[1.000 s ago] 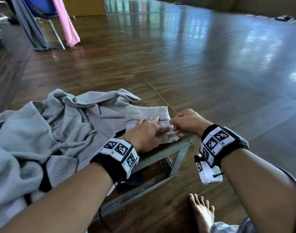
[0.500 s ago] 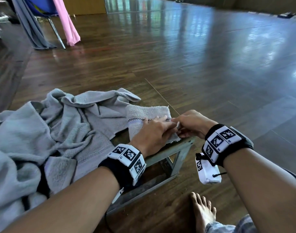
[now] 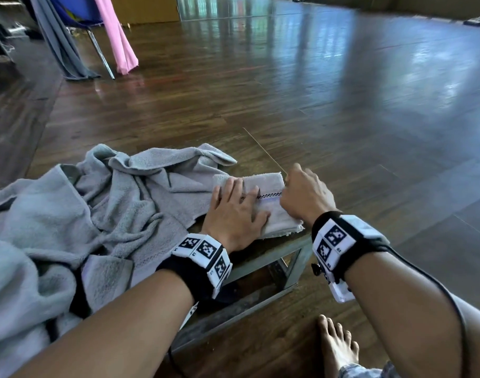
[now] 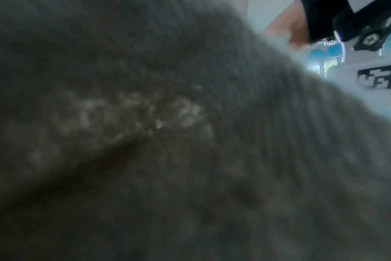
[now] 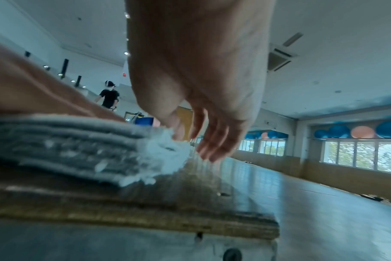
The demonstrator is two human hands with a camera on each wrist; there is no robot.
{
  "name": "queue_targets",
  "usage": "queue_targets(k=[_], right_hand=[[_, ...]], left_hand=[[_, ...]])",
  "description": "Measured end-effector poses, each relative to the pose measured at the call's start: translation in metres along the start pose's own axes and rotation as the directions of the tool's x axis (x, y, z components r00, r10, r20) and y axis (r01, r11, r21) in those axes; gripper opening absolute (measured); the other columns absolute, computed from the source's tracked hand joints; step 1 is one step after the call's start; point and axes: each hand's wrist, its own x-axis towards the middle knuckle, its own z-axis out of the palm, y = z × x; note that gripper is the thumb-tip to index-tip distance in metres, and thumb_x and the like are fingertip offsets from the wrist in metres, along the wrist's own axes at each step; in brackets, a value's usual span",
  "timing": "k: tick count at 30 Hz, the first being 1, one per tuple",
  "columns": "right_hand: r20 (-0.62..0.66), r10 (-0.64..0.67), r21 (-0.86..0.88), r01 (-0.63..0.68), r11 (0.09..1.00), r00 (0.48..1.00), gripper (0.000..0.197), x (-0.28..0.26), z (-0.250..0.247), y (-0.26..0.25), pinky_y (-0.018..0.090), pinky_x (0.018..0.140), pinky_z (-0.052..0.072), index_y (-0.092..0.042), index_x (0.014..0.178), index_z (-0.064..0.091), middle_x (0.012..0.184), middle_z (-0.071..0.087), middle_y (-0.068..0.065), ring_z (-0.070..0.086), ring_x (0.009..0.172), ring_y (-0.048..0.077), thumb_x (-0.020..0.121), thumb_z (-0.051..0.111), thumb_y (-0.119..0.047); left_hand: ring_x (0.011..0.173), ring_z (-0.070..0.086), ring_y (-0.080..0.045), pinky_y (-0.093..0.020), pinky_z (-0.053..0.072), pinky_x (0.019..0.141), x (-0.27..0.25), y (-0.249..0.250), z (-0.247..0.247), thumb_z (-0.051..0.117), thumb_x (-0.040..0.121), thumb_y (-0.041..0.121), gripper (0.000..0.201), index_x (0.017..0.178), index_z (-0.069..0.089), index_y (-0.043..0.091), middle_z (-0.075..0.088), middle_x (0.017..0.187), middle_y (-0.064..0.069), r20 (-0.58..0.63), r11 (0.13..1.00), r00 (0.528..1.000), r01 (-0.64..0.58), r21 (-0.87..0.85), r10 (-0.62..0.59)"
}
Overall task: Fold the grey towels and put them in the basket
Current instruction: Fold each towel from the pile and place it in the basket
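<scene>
A folded grey towel (image 3: 269, 186) with a checkered stripe lies on the right end of a low table (image 3: 274, 257). My left hand (image 3: 233, 205) presses flat on its left half, fingers spread. My right hand (image 3: 301, 195) sits against the towel's right edge. In the right wrist view the right hand (image 5: 201, 137) has its fingers hanging nearly straight beside the stacked layers of the folded towel (image 5: 78, 141), thumb touching the top. A heap of loose grey towels (image 3: 110, 214) covers the table's left side. Blurred grey towel (image 4: 190, 141) fills the left wrist view. No basket is in view.
The table's wooden top (image 5: 145, 203) ends just right of the towel. My bare foot (image 3: 337, 347) rests on the wood floor below. A chair draped with grey and pink cloth (image 3: 116, 36) stands far back left. A distant person in black (image 5: 109, 97) stands across the hall.
My left hand slid leftward over the folded towel and spread flat. My right hand moved from the near right corner farther along the right edge.
</scene>
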Motion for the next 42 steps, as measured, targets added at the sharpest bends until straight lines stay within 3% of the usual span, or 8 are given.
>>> queue_targets(k=[2,4,6,9,23,34,38,42], right_hand=[[-0.038,-0.198,0.034,0.199,0.979,0.98,0.032,-0.001,0.008,-0.006,0.043,0.093,0.044,-0.016,0.129,0.049,0.134,0.053,0.006,0.051,0.121,0.027,0.098,0.049,-0.022],[0.14,-0.345,0.059,0.34,0.939,0.928,0.045,-0.001,0.022,-0.007,0.048,0.115,0.031,-0.022,0.149,0.039,0.159,0.035,0.001,0.032,0.145,0.023,0.105,0.04,-0.033],[0.302,-0.325,0.101,0.308,0.946,0.896,0.053,-0.002,0.035,-0.003,0.048,0.125,0.008,-0.033,0.159,0.021,0.169,0.01,-0.011,0.003,0.155,0.01,0.108,0.028,-0.042],[0.328,-0.27,0.078,0.259,0.963,0.905,0.06,-0.002,0.045,0.006,0.046,0.125,-0.008,-0.039,0.161,0.004,0.168,-0.007,-0.022,-0.014,0.152,-0.001,0.105,0.02,-0.054],[0.332,-0.178,0.084,0.159,0.984,0.926,0.074,-0.013,0.046,0.011,0.039,0.125,-0.01,-0.026,0.161,-0.011,0.166,-0.02,-0.014,-0.021,0.15,0.0,0.1,0.009,-0.065],[0.34,-0.14,0.044,0.133,0.99,0.93,0.076,-0.009,0.049,0.012,0.041,0.126,-0.009,-0.026,0.161,-0.014,0.167,-0.022,-0.011,-0.016,0.153,0.005,0.101,0.013,-0.065],[0.336,-0.142,0.041,0.136,0.99,0.931,0.076,-0.01,0.049,0.011,0.041,0.126,-0.01,-0.026,0.16,-0.015,0.166,-0.024,-0.01,-0.017,0.153,0.007,0.102,0.016,-0.064],[0.33,-0.141,0.036,0.137,0.99,0.933,0.076,-0.011,0.047,0.01,0.042,0.126,-0.01,-0.024,0.161,-0.013,0.167,-0.022,-0.009,-0.017,0.154,0.008,0.103,0.017,-0.062]], left_hand=[[0.152,-0.02,-0.021,-0.044,-0.016,0.121,0.001,-0.001,0.002,0.018,0.098,0.06,0.069,0.158,0.001,0.03,-0.01,0.167,-0.007,0.025,1.0,1.0,0.009,0.01,-0.009],[0.15,-0.024,-0.019,-0.043,-0.018,0.12,0.002,-0.002,0.001,0.015,0.098,0.059,0.07,0.158,-0.008,0.029,-0.017,0.166,-0.004,0.07,0.999,0.997,0.035,0.022,-0.037],[0.149,-0.026,-0.017,-0.047,-0.018,0.12,0.002,-0.005,0.0,0.015,0.097,0.062,0.072,0.156,-0.015,0.031,-0.021,0.165,-0.002,0.116,0.998,0.992,0.051,0.023,-0.053],[0.148,-0.029,-0.012,-0.051,-0.018,0.119,0.003,-0.008,-0.005,0.014,0.093,0.07,0.079,0.154,-0.019,0.033,-0.026,0.163,0.003,0.17,0.997,0.983,0.077,-0.009,-0.074],[0.144,-0.031,-0.005,-0.052,-0.015,0.12,0.011,-0.019,-0.012,0.013,0.083,0.086,0.097,0.154,-0.022,0.03,-0.037,0.156,0.013,0.257,0.992,0.96,0.124,-0.041,-0.109],[0.149,-0.024,-0.013,-0.053,-0.013,0.12,0.005,-0.025,-0.013,0.012,0.097,0.066,0.077,0.154,-0.023,0.028,-0.034,0.158,0.011,0.169,0.973,0.959,0.232,-0.013,-0.226],[0.151,0.014,-0.03,-0.049,0.014,0.12,0.002,-0.027,-0.017,0.036,0.095,0.063,0.09,0.157,0.003,0.008,0.004,0.166,-0.014,-0.099,0.946,0.941,0.316,-0.077,-0.322],[0.127,0.039,-0.033,-0.045,0.031,0.108,0.003,-0.03,-0.023,0.053,0.081,0.069,0.076,0.128,0.05,0.009,0.038,0.137,-0.015,-0.268,0.923,0.884,0.373,-0.093,-0.384]])
